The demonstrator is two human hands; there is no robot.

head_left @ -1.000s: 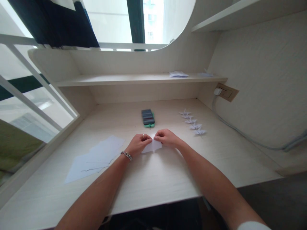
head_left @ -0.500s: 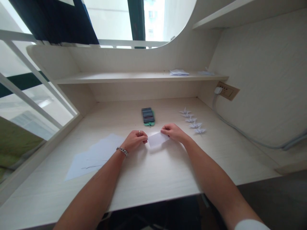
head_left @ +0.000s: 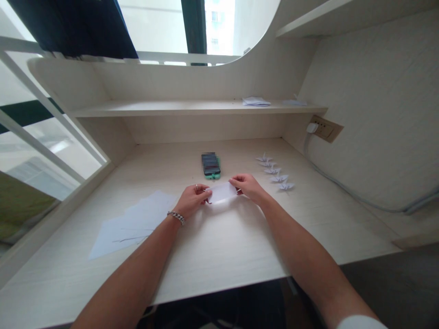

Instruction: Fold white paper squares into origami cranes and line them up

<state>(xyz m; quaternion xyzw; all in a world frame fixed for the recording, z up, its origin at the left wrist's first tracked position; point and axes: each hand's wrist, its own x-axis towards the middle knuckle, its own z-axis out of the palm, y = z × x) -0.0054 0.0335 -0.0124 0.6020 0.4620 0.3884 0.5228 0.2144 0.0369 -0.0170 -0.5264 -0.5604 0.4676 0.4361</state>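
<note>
A small white sheet of paper (head_left: 222,192) is stretched between my two hands just above the desk. My left hand (head_left: 193,199), with a ring and a chain bracelet, pinches its left edge between thumb and fingers. At the upper right corner my right hand (head_left: 249,188) is closed on the same sheet, its fingertips partly behind the paper. Several folded white paper cranes (head_left: 279,178) stand in a row to the right of my right hand. Beyond the sheet lies a dark phone-like object (head_left: 210,165) with a green edge, its surface blurred.
Larger white sheets (head_left: 133,224) lie on the desk (head_left: 219,256) at the left, near my left forearm. Folded papers (head_left: 256,101) rest on the shelf (head_left: 178,108) at the back. A grey cable (head_left: 338,185) runs from the wall socket (head_left: 326,129) along the right side.
My left hand now has hold of the sheet's left edge, where its fingers were just beside it before. The paper is flatter and slightly farther up and left.
</note>
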